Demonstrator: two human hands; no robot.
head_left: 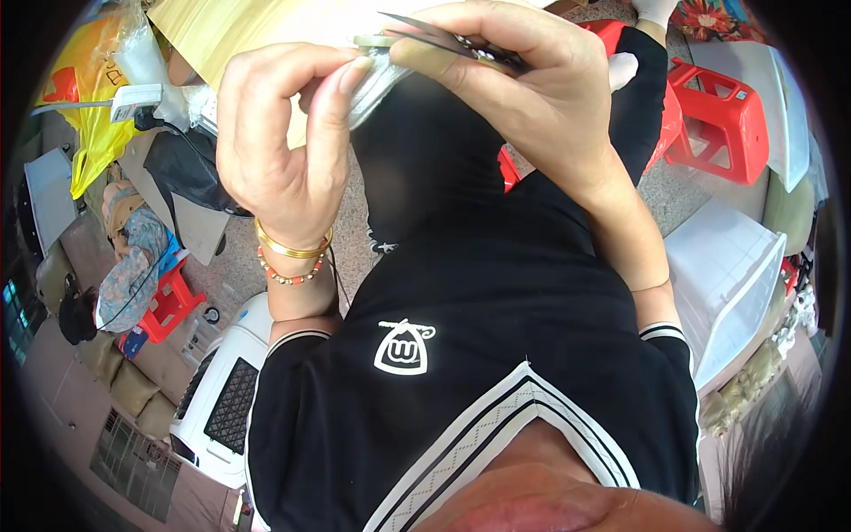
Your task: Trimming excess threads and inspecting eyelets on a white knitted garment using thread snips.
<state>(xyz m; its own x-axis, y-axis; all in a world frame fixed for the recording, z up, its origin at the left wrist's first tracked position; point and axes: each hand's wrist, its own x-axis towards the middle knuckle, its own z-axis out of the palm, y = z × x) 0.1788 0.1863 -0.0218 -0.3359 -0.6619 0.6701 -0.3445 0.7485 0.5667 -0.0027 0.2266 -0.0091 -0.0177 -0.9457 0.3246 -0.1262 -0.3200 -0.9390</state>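
Black shirt fabric [461, 293] lay nearest, below both hands. Further out, the left hand [288, 133] was pinched on a pale layered bundle [379, 84], with a greenish disc [373, 41] at its upper end, between the hands. The right hand [541, 93] gripped a dark two-pointed tool [434, 34]; whether its fingertips touched the bundle could not be told. The bundle was judged light, soft and easily splayed (material unconfirmed), best held near the disc. Beyond the left hand lay a pale wooden surface [199, 27].

The left hand [279, 146] is pinching with thumb [331, 124] and forefinger [297, 64]. The right hand [554, 102] is holding its fingers [510, 25] curled, and both forearms [631, 230] are pointing forward.
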